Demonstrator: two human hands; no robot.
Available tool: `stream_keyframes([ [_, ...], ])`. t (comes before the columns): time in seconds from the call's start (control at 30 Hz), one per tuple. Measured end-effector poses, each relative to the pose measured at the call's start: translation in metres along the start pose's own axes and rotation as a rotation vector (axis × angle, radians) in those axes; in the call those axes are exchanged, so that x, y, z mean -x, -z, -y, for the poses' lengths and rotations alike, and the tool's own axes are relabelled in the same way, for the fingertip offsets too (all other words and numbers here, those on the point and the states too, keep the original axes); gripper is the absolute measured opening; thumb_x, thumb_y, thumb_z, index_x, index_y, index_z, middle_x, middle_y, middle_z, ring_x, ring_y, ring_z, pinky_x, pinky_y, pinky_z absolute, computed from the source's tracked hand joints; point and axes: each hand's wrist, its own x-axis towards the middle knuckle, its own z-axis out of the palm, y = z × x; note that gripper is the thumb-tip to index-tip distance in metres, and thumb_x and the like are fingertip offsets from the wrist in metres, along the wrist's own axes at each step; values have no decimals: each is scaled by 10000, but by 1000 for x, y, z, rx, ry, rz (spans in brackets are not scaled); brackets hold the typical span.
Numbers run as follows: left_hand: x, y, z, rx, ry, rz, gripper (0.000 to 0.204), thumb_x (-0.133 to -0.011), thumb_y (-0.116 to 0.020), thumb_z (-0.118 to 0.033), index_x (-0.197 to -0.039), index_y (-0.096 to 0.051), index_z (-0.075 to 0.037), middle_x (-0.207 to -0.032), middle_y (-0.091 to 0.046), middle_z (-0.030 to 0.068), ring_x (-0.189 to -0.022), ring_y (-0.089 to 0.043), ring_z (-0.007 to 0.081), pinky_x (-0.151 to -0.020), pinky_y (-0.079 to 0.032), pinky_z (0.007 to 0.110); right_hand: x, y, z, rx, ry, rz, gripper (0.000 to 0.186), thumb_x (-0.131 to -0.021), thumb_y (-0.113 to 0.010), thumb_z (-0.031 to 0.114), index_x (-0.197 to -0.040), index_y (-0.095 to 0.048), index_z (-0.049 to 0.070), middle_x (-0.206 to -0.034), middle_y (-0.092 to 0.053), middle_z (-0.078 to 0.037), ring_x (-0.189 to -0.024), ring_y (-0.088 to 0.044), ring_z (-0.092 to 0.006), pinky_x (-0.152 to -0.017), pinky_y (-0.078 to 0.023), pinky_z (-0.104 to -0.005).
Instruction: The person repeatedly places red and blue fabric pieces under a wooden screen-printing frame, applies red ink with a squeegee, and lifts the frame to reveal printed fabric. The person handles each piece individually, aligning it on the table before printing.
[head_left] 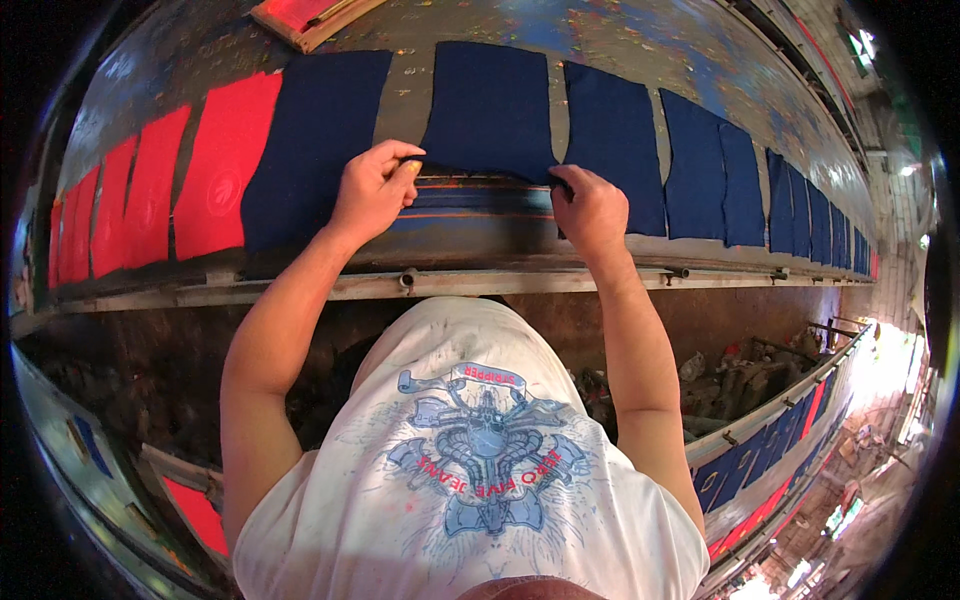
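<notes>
A dark navy fabric panel (490,110) lies on the long table (405,95) in front of me, its near edge lifted a little off the surface. My left hand (375,192) is closed in a pinch at that panel's near left corner. At the near right corner, my right hand (592,208) has its thumb and fingers pressed together on the cloth. Between the hands, below the raised edge, a strip of table with dark blue and orange lines shows. Another navy panel (315,140) lies flat beside my left hand, and one more (612,130) lies flat beyond my right hand.
Several red panels (225,165) with faint round prints continue the row leftward; more navy panels (695,170) run off to the right. A wooden-framed screen (315,20) rests at the far left. A metal rail (500,283) edges the table. Behind me stands another panel-covered table (750,465).
</notes>
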Motion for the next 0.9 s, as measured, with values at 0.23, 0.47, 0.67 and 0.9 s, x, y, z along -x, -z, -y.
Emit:
stream_keyframes([
  [0.23,26,3,8,140,-10,-105,141,-1125,-697,-48,-1224,-782,6,-1007,-803,66,-888,-795,134,-766,-642,288,13,-16,-8,-712,-257,70,270,-982,-725,-16,-1210,-860,34,-1021,-830,-156,-835,-789,-232,-781,-616,-350],
  [0.47,32,-8,37,63,197,27,159,-1064,-734,-49,-1204,-775,14,-965,-755,66,-839,-774,156,-719,-640,305,36,-29,-7,-539,-361,195,283,-952,-835,184,-1177,-865,14,-1052,-840,-210,-871,-807,-308,-838,-624,-423],
  [0.67,31,-23,30,-64,257,-18,222,-1065,-778,-71,-1274,-781,5,-988,-765,33,-755,-699,93,-666,-601,272,31,-32,-10,-507,-410,162,209,-1002,-820,167,-1152,-873,31,-1041,-847,-211,-873,-808,-342,-842,-625,-432],
  [0.9,36,-20,11,-92,211,-87,240,-1065,-781,-54,-1301,-787,-10,-960,-745,12,-752,-677,72,-646,-585,269,31,-17,-12,-590,-470,203,176,-998,-814,95,-1156,-874,43,-1028,-853,-188,-819,-801,-282,-786,-618,-400],
])
